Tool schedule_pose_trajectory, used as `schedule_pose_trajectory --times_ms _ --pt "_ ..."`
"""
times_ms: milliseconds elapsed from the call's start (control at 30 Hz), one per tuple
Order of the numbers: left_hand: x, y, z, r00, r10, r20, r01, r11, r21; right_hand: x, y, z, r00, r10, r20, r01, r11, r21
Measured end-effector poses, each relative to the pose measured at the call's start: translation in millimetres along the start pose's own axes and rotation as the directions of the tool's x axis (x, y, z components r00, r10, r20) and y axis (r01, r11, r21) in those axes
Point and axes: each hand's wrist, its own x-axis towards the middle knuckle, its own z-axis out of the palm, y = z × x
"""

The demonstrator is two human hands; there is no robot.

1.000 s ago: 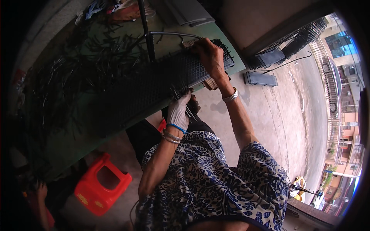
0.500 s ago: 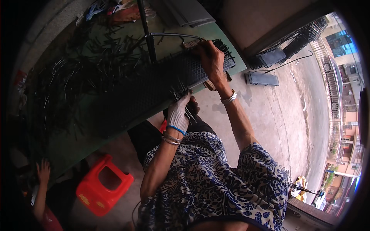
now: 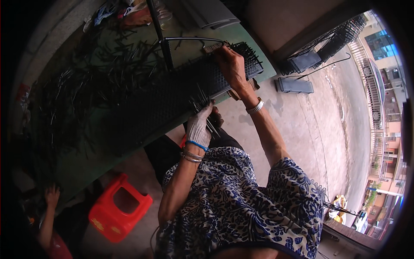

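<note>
My left hand (image 3: pixel 199 125), in a pale knit glove with a blue cuff, is closed round a bundle of thin dark sticks (image 3: pixel 200 100) whose ends fan out at both sides. It is at the near edge of a long black perforated panel (image 3: pixel 215 77) lying on the table. My bare right hand (image 3: pixel 233 67) is over the panel's right end, fingers pinched together and pointing down; what lies between them is hidden. Several short dark pieces (image 3: pixel 250 52) stand up in the panel's holes beside that hand.
Loose dark sticks (image 3: pixel 116 73) cover much of the green table (image 3: pixel 82 177). A black metal rod (image 3: pixel 185 39) crosses behind the panel, near a ribbed tan piece (image 3: pixel 212 47). A red plastic stool (image 3: pixel 97 211) stands on the floor. Another person's hand (image 3: pixel 52 195) touches the table's near left edge.
My right hand has shifted slightly left along the panel. My left hand keeps its bundle in the same place. The other person's hand has moved a little right and down.
</note>
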Motion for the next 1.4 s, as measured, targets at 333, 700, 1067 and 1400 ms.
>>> schedule_pose_trajectory --times_ms 333,700,1067,1400 --pt "-1 6 8 1.0 0.018 0.008 -0.018 0.999 0.041 1 -7 -1 1.0 0.02 0.02 -0.013 0.955 -0.297" --pt "-7 13 5 0.998 0.066 0.022 -0.068 0.991 0.116 -16 -53 -42 0.849 0.293 0.44 -0.356 0.932 0.065" --pt "-22 23 21 0.999 0.03 0.01 -0.032 0.941 0.338 -26 -45 -54 0.609 0.358 0.708 -0.635 0.755 0.164" --pt "-16 18 16 0.989 0.139 0.05 -0.147 0.909 0.39 -31 -35 -53 0.648 0.266 0.713 -0.679 0.626 0.384"
